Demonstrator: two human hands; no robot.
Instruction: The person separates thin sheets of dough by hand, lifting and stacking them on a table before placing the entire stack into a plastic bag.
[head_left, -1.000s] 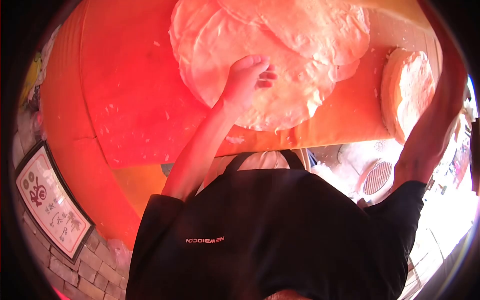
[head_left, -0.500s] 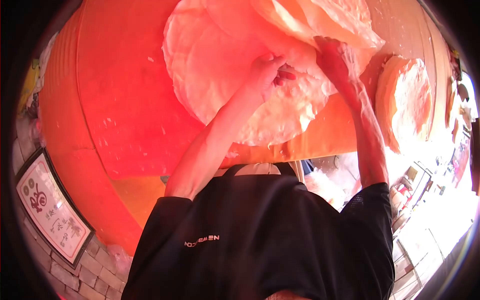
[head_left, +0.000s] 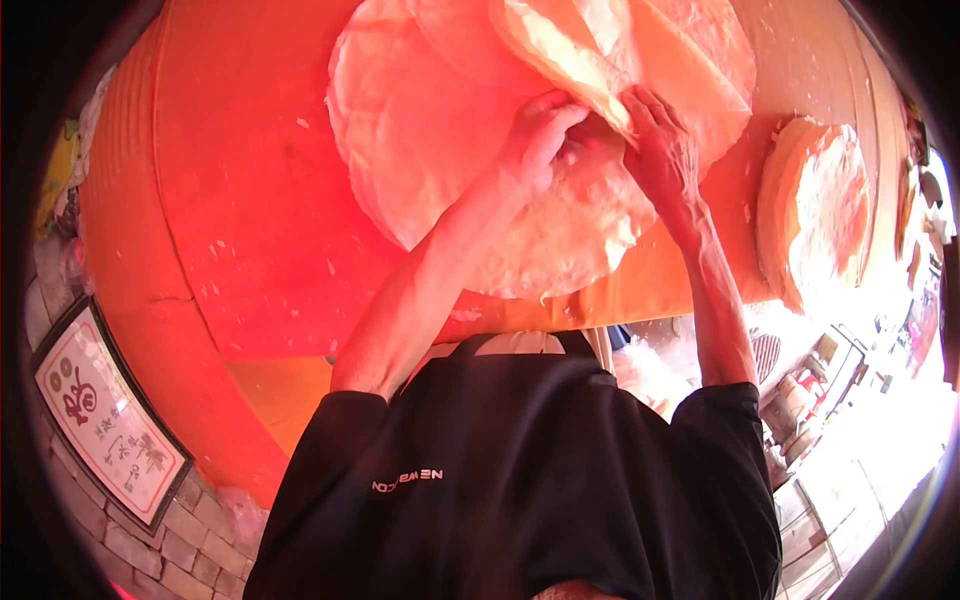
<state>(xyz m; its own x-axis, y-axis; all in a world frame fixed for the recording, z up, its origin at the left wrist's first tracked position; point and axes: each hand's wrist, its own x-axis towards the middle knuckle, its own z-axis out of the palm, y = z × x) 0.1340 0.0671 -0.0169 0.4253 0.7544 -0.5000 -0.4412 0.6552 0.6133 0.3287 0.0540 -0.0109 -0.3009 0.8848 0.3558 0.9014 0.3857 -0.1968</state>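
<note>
Fingers of the right hand [head_left: 662, 150] bunch together and look clamped on the near edge of a thin folded sheet [head_left: 562, 55], while those of the left hand [head_left: 540, 140] curl just beside it, tips hidden, so I cannot tell whether they grip anything. What matters from where I stand is the fold's slant: its long axis runs from the right fingertips forward and leftward, passing beyond the left hand, with the right hand nearer, in contact. The folded sheet lies ahead of both hands' fingers, over the broad pale rounds [head_left: 415, 130] on the orange table [head_left: 250, 190]; a thicker stack [head_left: 825, 215] sits apart to the right
</note>
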